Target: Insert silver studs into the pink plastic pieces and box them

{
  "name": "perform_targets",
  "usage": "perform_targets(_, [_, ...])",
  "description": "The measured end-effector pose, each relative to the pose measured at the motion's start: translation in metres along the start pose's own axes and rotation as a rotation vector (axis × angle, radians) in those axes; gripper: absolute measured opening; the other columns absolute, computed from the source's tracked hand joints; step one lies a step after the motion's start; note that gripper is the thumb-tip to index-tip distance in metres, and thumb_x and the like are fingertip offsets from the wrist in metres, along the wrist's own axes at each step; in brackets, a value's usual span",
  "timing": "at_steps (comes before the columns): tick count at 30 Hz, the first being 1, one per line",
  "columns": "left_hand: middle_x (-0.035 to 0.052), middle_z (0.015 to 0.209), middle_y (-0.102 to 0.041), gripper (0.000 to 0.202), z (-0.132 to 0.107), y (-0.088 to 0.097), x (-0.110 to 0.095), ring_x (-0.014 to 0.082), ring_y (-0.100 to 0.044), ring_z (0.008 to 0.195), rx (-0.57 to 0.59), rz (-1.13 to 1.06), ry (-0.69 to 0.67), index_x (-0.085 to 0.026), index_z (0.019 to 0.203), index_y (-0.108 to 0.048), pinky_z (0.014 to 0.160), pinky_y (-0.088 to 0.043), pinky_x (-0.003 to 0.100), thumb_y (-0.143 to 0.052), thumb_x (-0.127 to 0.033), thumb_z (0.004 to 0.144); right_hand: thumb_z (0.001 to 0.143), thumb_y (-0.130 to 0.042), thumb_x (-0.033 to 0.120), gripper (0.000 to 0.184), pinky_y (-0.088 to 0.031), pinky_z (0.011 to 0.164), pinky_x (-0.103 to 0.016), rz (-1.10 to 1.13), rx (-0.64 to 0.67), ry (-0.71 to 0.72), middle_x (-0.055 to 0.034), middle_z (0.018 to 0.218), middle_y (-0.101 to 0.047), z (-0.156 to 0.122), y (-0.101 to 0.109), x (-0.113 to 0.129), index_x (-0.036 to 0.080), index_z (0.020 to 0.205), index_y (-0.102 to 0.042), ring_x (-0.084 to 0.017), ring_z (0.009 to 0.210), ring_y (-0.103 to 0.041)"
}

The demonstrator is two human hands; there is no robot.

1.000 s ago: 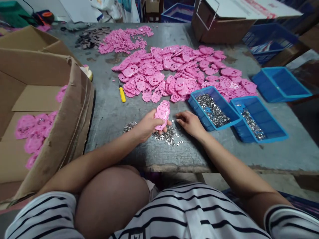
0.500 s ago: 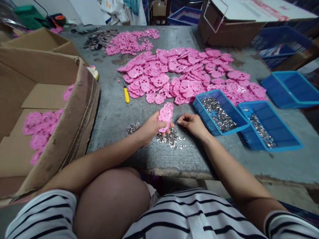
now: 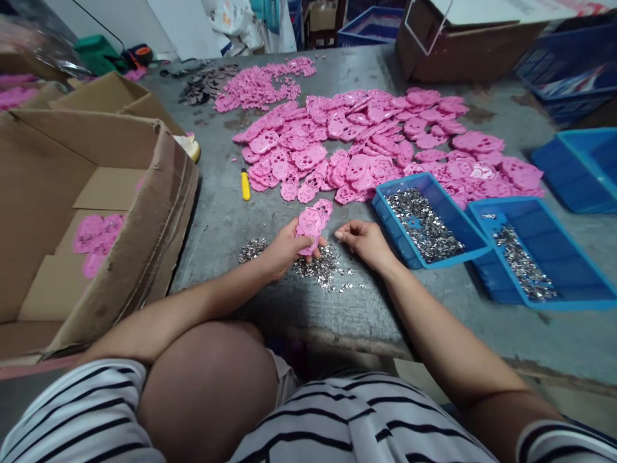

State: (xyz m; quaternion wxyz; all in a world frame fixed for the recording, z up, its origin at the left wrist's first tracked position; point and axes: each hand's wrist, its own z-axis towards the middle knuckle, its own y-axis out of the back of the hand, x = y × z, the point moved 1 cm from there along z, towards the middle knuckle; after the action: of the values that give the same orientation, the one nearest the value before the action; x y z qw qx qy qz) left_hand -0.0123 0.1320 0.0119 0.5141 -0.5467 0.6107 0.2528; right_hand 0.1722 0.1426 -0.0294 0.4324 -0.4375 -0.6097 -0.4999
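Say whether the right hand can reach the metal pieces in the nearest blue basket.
Likely yes: the right hand is beside the blue basket, whose open top leaves the metal pieces uncovered.

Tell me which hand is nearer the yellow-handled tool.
Left. The left hand, gripping a pink piece, is right of the tool, closer to the wearer; the right hand is farther right.

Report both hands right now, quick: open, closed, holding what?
Left hand: closed, holding a flat, curvy-edged pink plastic piece.
Right hand: closed in a pinch; whether it holds anything cannot be told.
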Motion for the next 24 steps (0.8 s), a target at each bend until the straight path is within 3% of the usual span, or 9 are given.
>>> perform_targets(6, [0.0036,0.073,-0.067,0.034,-0.001,0.002,-0.008,0.0112,-0.059,0.049,-0.080,0.001,-0.008,-0.014,0.097,-0.048,0.041,-0.042,0.020,-0.062,-0.011,0.065,0.057,-0.075,0.048,0.034,-0.029,0.048,-0.024,0.170,-0.050,-0.007,0.0020,0.058,-0.056,0.002,-0.006,0.004,0.018,0.063,-0.060,-0.009,0.051,-0.039])
perform_targets(13, [0.0035,0.077,-0.066,0.037,0.003,-0.019,-0.007,0.0104,-0.059,0.052,-0.052,0.029,-0.043,-0.015,0.097,-0.048,0.044,-0.043,0.021,-0.068,-0.012,0.065,0.053,-0.079,0.040,0.034,-0.021,0.041,-0.023,0.481,0.022,-0.077,0.0005,0.063,-0.063,-0.007,-0.003,0.013,0.018,0.073,-0.064,-0.005,0.042,-0.031])
perform_targets(17, [0.0027,0.079,-0.065,0.040,0.004,-0.026,-0.002,0.0099,-0.058,0.054,-0.051,0.079,-0.087,-0.016,0.098,-0.048,0.045,-0.042,0.021,-0.069,-0.012,0.065,0.052,-0.081,0.035,0.030,-0.020,0.041,-0.022,0.506,-0.005,-0.046,0.0054,0.051,-0.054,-0.011,0.001,0.015,0.018,0.070,-0.063,-0.005,0.040,-0.032])
perform_targets(24, [-0.0002,0.076,-0.062,0.042,-0.002,-0.024,0.001,0.0088,-0.055,0.054,-0.103,0.048,-0.126,-0.016,0.096,-0.046,0.047,-0.040,0.022,-0.074,-0.018,0.064,0.062,-0.077,0.034,0.024,-0.029,0.042,-0.023,0.416,0.020,-0.003,0.0036,0.058,-0.058,-0.023,-0.001,0.022,0.018,0.078,-0.071,-0.006,0.044,-0.038])
